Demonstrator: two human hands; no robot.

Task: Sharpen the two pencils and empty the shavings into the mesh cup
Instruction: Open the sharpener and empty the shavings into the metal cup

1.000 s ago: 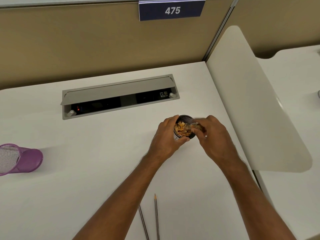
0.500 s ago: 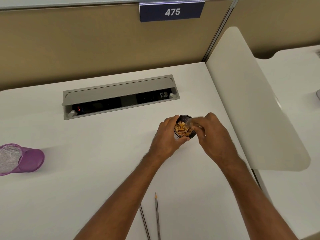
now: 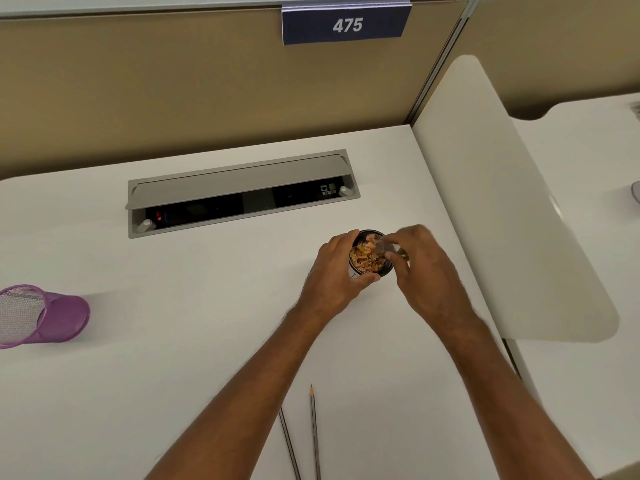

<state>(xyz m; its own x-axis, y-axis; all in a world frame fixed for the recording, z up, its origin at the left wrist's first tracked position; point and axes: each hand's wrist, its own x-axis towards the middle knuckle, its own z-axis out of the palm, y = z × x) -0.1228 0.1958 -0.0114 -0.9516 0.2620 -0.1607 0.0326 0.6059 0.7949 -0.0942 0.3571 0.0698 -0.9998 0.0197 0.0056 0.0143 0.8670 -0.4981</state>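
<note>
Sharpener [image 3: 371,258] gripped by both hands; mesh cup [image 3: 41,315] at left desk edge

a white desk [image 3: 104,393] fills the view. set into it is a grey cable box [image 3: 239,194] with its lid raised. behind the box stands a tan partition wall [image 3: 156,91], with a blue sign [image 3: 346,25] reading 475 above and right of the box. right of the box rises a cream divider panel [image 3: 502,209], with another white desk [image 3: 588,161] beyond.
</note>
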